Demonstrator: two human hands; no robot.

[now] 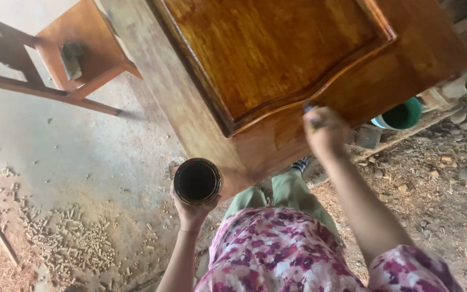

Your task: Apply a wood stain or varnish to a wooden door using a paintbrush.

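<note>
Varnished wooden door panel (277, 59) fills the upper middle of the head view, its raised centre field glossy amber-brown and framed by a curved moulding, with a paler, duller strip of bare wood along its left edge. The right hand (324, 130) is closed over a small applicator (310, 108), of which only a dark tip shows above the knuckles, and presses it to the panel's near border just below the moulding; whether it is a brush or a cloth cannot be told. The left hand (192, 210) sits lower and to the left, fingers curled up around a round tin (198, 181) held from beneath, its open mouth showing dark liquid. The tin hangs just beside the panel's near left corner, apart from the wood.

A floral pink and white garment (282, 254) and green trousers (290, 192) occupy the near middle. Far left, a reddish wooden stool (85, 54) stands on the concrete floor (71, 146) with a grey block (72, 59) resting on its seat. Short wooden pegs (71, 238) lie scattered over the near-left floor. A green plastic cup (402, 114) sits on the right, under the panel's edge, near pebbles and wood chips (449, 162).
</note>
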